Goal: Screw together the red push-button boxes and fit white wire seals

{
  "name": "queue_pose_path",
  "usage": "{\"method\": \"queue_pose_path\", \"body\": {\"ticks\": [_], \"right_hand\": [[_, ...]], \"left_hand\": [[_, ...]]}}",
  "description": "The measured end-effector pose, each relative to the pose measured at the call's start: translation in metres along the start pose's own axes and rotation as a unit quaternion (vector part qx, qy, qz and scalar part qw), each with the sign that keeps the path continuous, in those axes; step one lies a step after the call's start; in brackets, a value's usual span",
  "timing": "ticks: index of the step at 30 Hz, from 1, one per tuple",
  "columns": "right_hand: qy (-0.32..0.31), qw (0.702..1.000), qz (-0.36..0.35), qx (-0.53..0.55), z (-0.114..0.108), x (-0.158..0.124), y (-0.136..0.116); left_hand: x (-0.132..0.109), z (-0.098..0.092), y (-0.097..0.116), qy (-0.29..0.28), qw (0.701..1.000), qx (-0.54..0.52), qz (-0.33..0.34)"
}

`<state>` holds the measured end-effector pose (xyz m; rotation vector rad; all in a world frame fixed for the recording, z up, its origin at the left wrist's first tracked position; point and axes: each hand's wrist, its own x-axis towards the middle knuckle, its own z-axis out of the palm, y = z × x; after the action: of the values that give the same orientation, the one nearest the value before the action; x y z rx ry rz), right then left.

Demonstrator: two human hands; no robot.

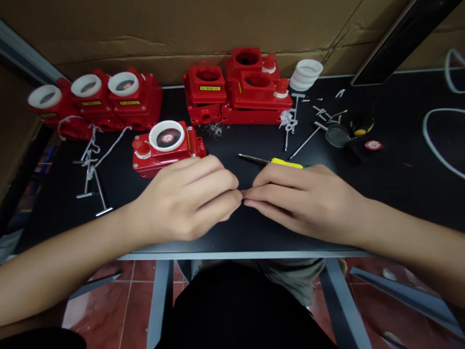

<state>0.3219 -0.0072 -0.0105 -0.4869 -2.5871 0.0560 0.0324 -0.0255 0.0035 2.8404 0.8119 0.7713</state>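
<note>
My left hand [192, 196] is closed above the front of the black table, its fingertips almost meeting those of the right. Opposite it, my right hand [308, 201] is pinched shut, thumb and fingers pressed together. Whatever sits between the fingertips is too small and hidden to name. Just behind the right hand lies a screwdriver [286, 163] with a yellow and green handle, its shaft pointing left. A red box [165, 150] with a white ring and a round dark window stands behind the left hand, which covers part of it.
Several red boxes with white rings [123, 83] line the back left. More red boxes [250, 99] without rings stand at back centre, near stacked white rings [306, 75]. Metal T-shaped rods [98, 191] on strings lie left. A clear round disc [337, 136] and small screws lie right.
</note>
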Motion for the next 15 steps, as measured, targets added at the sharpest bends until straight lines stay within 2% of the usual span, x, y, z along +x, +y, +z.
{"method": "queue_pose_path", "body": {"ticks": [4,7,10,12,13,15], "right_hand": [[-0.005,0.999,0.011,0.048,0.002,0.002,-0.001],[-0.017,0.998,0.013,0.062,0.003,0.002,-0.001],[-0.049,0.999,0.007,0.022,0.003,0.001,0.002],[-0.073,0.997,0.007,-0.009,0.004,0.0,0.006],[-0.082,0.996,0.007,-0.02,0.005,0.0,0.007],[-0.086,0.996,0.011,-0.031,0.007,-0.001,0.01]], "left_hand": [[0.003,-0.006,-0.001,-0.023,0.999,-0.001,0.03],[0.003,-0.007,0.0,-0.03,0.999,0.009,0.017],[0.004,-0.007,0.004,0.03,0.998,-0.036,-0.028],[0.005,-0.009,0.009,0.077,0.988,-0.108,-0.078],[0.006,-0.01,0.011,0.098,0.976,-0.163,-0.105],[0.007,-0.012,0.016,0.124,0.934,-0.293,-0.164]]}}
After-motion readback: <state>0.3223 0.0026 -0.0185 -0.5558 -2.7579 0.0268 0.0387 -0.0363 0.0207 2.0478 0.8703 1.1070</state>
